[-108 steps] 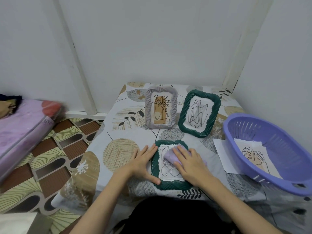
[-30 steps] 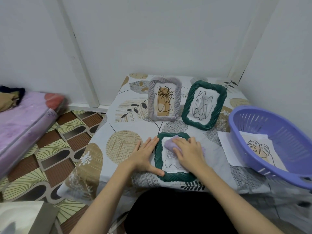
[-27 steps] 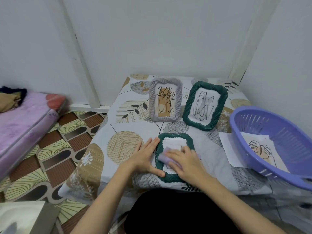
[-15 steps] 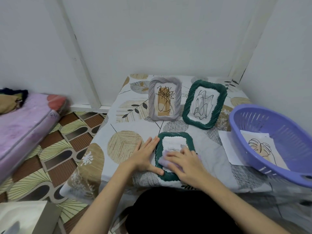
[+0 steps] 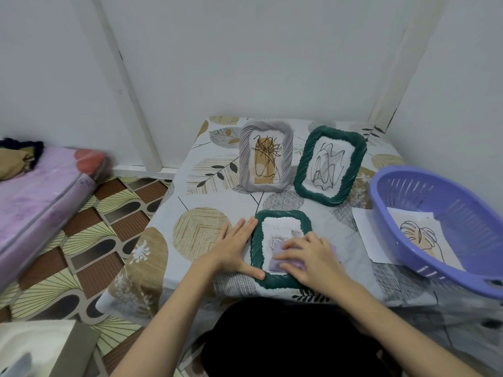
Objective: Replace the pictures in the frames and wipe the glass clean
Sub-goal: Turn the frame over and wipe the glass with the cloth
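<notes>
Leaf-printed cloth covers the low table. Near its front edge a green rope-textured frame lies flat. Left hand braces its rim, fingers straight; right hand presses a soft lilac cloth flat onto the glass.

Green frame flat, lilac cloth on glass

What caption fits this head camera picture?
Right hand wipes the flat green frame with a purple cloth; left hand steadies it.
</notes>
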Tool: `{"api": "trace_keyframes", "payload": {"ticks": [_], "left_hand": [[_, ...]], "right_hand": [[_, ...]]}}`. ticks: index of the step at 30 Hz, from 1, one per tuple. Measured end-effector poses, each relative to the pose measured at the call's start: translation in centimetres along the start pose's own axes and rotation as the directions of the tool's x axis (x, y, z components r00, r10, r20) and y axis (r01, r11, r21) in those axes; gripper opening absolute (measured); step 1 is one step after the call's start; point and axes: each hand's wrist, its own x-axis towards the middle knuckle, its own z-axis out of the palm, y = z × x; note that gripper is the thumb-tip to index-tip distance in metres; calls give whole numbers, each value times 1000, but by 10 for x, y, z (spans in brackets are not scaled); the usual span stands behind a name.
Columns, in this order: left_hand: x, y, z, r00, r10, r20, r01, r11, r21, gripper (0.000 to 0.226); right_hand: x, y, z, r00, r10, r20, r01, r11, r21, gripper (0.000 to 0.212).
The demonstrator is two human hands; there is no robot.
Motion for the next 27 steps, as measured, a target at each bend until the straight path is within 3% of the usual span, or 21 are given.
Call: {"api": "trace_keyframes", "payload": {"ticks": [4,9,14,17,20,24,27], "left_hand": [[1,0,0,1000,1,-6,-1,1000,5,138],[1,-2,1,1000,8,-16,-8,1000,-16,147],[2,-3,1,1000,9,-17,-10,999,-31,150],[3,-3,2,1000,8,-19,-9,999,-33,149],[1,-2,1,1000,10,-9,-10,999,-43,148],[1,-2,1,1000,6,-6,-6,999,-46,147],[1,-1,1,1000,11,-4,-11,999,-47,147]], "right_hand": [[26,-13,8,991,124,49,-125,992,23,44],[-10,0,3,998,-65,0,65,998,19,30],[-3,12,-15,988,151,-10,-150,984,97,42],[-17,2,-8,996,43,-73,-32,989,144,25],[-31,21,-13,999,-28,-42,32,995,99,25],[-12,15,-17,990,128,-53,-124,989,75,39],[-25,7,-14,985,165,53,-170,977,129,46]]}}
